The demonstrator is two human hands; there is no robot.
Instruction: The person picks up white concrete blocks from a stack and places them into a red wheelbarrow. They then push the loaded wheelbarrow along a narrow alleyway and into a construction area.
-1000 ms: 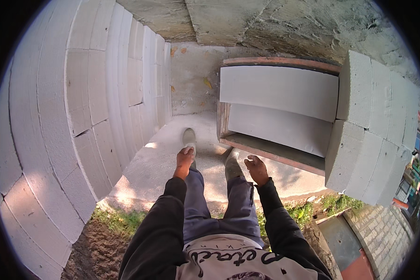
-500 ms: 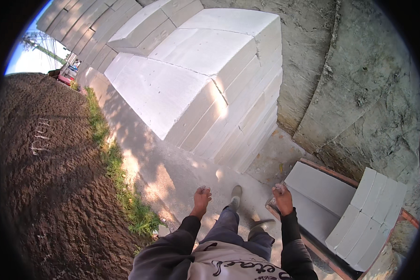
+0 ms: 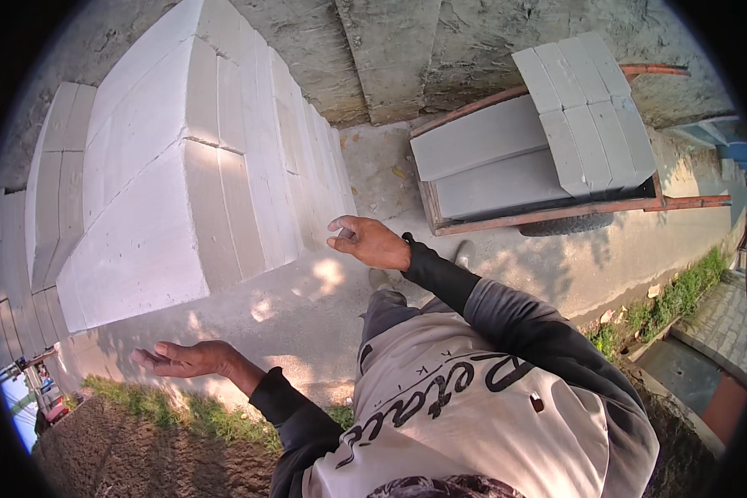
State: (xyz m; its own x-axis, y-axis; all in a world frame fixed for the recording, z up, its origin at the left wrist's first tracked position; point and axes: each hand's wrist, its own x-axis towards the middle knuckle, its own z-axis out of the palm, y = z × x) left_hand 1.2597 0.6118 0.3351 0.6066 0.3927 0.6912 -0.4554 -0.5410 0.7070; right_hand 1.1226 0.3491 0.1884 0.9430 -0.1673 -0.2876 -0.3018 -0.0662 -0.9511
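Observation:
My left hand [image 3: 178, 361] is open and empty, fingers extended, low at the left beside a tall stack of pale concrete blocks [image 3: 141, 207], with a visible gap below it. My right hand [image 3: 369, 242] is also empty, fingers loosely curved and apart, in front of the stack's right side. To the right stands a rusty cart [image 3: 490, 224] with long blocks [image 3: 481, 137] lying flat inside and shorter blocks [image 3: 585, 116] piled at its handle end.
A rough concrete wall [image 3: 382, 58] runs behind stack and cart. The concrete path [image 3: 523, 266] is bordered by grass [image 3: 158, 402] and dark soil [image 3: 141, 448]. A grey panel [image 3: 705, 357] and paving lie at the right edge.
The view has swung round, bringing the cart back to upper right. My hands have moved leftward and further apart toward the block stack, and the left hand's fingers have straightened.

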